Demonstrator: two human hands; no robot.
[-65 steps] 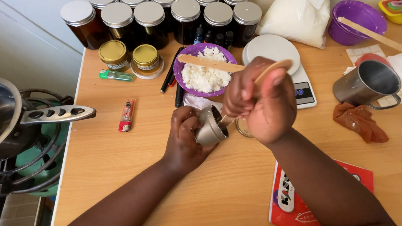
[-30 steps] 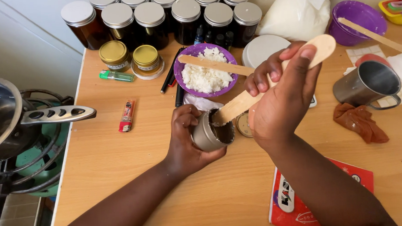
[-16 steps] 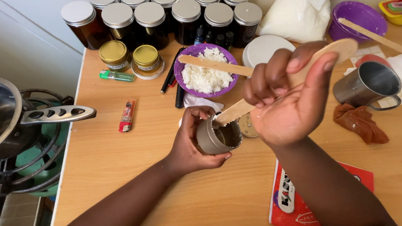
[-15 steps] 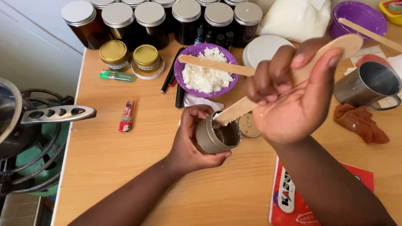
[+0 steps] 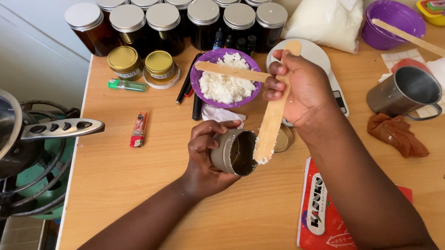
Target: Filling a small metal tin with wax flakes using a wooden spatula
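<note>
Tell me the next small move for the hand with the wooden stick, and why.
Probably ease the wooden stick a little further into the tin's mouth and scrape it on the rim. The right hand holds the stick with white flakes clinging to its lower end, just at the opening, while the left hand holds the tin tilted toward it.

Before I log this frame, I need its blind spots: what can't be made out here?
Head view only:
- Tin bottom: tilted sideways, dark inside.
- Round lid: mostly behind the wooden stick.
- Scale: covered by the right hand.
- Pan: cut by the left edge.
</note>
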